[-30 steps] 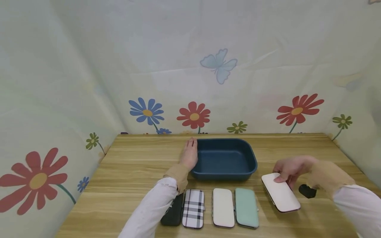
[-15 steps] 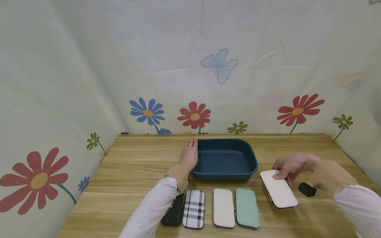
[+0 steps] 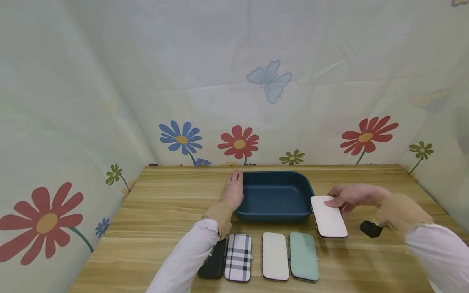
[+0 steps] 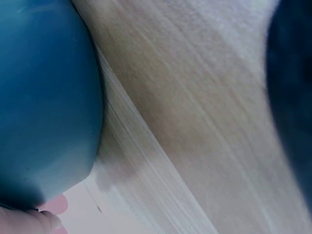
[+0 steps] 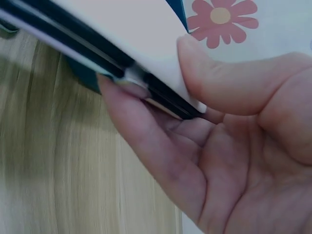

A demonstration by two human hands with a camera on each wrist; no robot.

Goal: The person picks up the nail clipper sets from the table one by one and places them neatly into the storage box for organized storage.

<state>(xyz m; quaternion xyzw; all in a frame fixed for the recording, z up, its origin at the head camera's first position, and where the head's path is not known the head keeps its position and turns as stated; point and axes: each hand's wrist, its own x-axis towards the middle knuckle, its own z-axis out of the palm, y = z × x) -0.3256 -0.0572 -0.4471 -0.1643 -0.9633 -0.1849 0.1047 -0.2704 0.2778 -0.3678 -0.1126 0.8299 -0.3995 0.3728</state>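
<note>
We see a wood-grain table (image 3: 165, 191), light brown with streaks running mostly side to side, its back edge meeting a pale cloth wall (image 3: 205, 61). The cloth also covers both sides, creased in places, printed with red, blue and green flowers and a light-blue butterfly (image 3: 271, 80) above the middle. On the table we have a dark blue bin (image 3: 275, 217), nothing visible inside. Left hand (image 3: 233, 193) lies along the bin's left side, fingers extended, not gripping. Right hand (image 3: 349, 196) pinches a white case (image 3: 329, 219), thumb on top, fingers beneath; case is tilted, off the table, at the bin's right front corner. We can't tell if it touches the rim. Nearer us, a row on the table, left to right: black case (image 3: 212, 262), partly behind the left sleeve (image 3: 185, 258), plaid case (image 3: 238, 257), cream case (image 3: 275, 256), green case (image 3: 304, 256).
</note>
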